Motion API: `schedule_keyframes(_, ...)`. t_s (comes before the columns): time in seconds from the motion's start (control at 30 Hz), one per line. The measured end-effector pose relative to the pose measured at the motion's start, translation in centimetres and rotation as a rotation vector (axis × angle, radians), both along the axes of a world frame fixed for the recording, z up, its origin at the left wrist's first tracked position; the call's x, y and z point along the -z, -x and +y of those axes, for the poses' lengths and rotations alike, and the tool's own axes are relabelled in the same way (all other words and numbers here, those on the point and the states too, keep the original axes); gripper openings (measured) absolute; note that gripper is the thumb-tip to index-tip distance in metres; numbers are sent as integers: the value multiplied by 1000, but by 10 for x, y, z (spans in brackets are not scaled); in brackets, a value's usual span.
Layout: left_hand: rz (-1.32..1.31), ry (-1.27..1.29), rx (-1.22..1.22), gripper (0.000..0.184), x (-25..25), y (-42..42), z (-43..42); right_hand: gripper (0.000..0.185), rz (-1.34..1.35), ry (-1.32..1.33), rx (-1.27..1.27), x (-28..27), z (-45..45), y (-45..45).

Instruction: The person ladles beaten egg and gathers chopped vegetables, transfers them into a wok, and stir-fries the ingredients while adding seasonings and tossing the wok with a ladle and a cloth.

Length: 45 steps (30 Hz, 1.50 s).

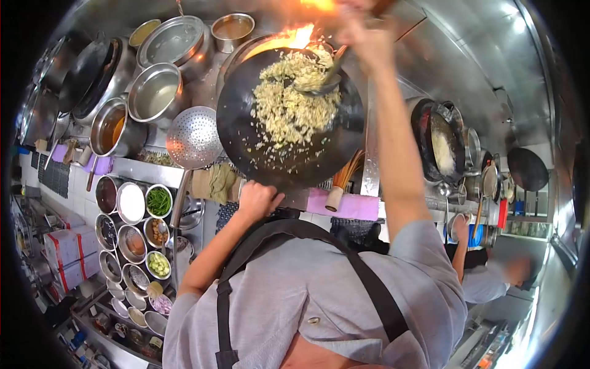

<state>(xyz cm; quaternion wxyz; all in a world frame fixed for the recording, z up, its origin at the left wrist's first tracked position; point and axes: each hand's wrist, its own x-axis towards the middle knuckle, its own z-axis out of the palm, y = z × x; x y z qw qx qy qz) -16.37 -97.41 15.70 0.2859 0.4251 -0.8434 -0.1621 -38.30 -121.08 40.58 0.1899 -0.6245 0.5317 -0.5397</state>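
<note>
A large black wok (236, 132) tilts over a burner in the middle of the head view. Fried rice (289, 114) with small green bits fills its far half, and loose grains are scattered nearer to me. My left hand (261, 200) is closed at the wok's near rim; what its fingers wrap round there is mostly hidden. My right hand (367, 44), raised at the top and a little blurred, is closed round the handle of a ladle (326, 88). The ladle's bowl rests in the rice.
Flames (298, 38) rise behind the wok. A perforated strainer (195, 136) and metal pots (155, 92) stand left, above several ingredient bowls (130, 203). A bamboo brush (344, 181) lies by a pink cloth (359, 206). Another wok (424, 132) and a co-worker (488, 280) are on the right.
</note>
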Motion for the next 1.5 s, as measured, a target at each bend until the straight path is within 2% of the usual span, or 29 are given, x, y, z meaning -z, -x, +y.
schedule_keyframes(0.03,-43,-75,-10,31,-10,-7,7,38,-302,111,-219,-19,10,1)
schedule_keyframes(0.07,-42,-84,-3,31,-33,-5,4,46,-287,154,-361,-23,12,12)
schedule_keyframes(0.13,-39,-79,23,31,-80,16,-32,36,-187,350,-43,-15,36,-23)
schedule_keyframes(0.17,-32,-71,21,29,-76,21,-53,33,-88,298,64,2,31,-39)
schedule_keyframes(0.23,-18,-56,28,27,-50,31,-80,32,150,423,164,97,-29,-47)
schedule_keyframes(0.3,-93,-29,42,26,-3,26,-56,32,173,340,100,127,-54,-36)
schedule_keyframes(0.33,-126,10,35,26,10,17,-56,31,52,128,28,86,-47,-37)
schedule_keyframes(0.37,-90,5,33,26,14,4,-46,24,225,51,94,33,-23,-31)
schedule_keyframes(0.4,-58,-21,37,26,18,-9,-23,26,102,85,25,16,-19,-20)
schedule_keyframes(0.43,-319,-213,59,26,-5,-17,-10,32,-23,120,-47,-1,-15,-10)
schedule_keyframes(0.47,-200,-111,33,25,-22,-19,-1,41,-144,155,-119,-18,-10,1)
schedule_keyframes(0.5,-166,-86,31,25,-47,-15,-5,40,-240,240,-149,-29,9,-12)
schedule_keyframes(0.53,-134,-64,35,26,-70,-6,-16,39,-339,321,-170,-32,22,-25)
schedule_keyframes(0.6,70,77,35,25,-87,10,-58,19,-194,409,-59,20,18,-46)
schedule_keyframes(0.67,51,85,46,24,-37,23,-85,21,17,507,107,86,-14,-71)
schedule_keyframes(0.7,16,61,21,25,-19,24,-78,23,59,464,113,108,-30,-73)
schedule_keyframes(0.73,-21,32,-1,27,-4,19,-63,25,53,354,90,109,-40,-67)
schedule_keyframes(0.8,-102,-66,-9,32,17,-2,-43,19,82,139,30,61,-45,-31)
schedule_keyframes(0.83,-100,-71,-34,31,17,-11,-24,15,-159,61,-192,48,-50,-6)
schedule_keyframes(0.9,-107,-49,-12,26,-24,-18,-11,10,-306,154,-224,-9,-11,-5)
schedule_keyframes(1.0,-53,39,9,24,-99,3,-39,12,-226,287,-46,-11,35,-35)
schedule_keyframes(1.07,116,104,36,25,-85,19,-82,16,-27,422,29,39,26,-55)
schedule_keyframes(1.13,98,98,26,33,-22,35,-94,14,66,300,-9,104,-7,-51)
schedule_keyframes(1.17,17,53,20,30,-3,36,-83,12,116,241,-28,137,-23,-49)
schedule_keyframes(1.27,-179,-33,-8,24,26,20,-56,10,-215,175,-140,76,-21,-30)
schedule_keyframes(1.3,-150,9,-10,25,29,20,-52,11,-246,186,-168,60,-27,-19)
schedule_keyframes(1.33,-121,45,-14,25,30,22,-52,12,-328,37,-231,33,-20,-14)
schedule_keyframes(1.47,0,78,-44,28,15,44,-127,12,-354,194,-201,-7,-47,-11)
schedule_keyframes(1.5,-87,13,-36,28,12,50,-146,11,-361,267,-224,-21,-48,-16)
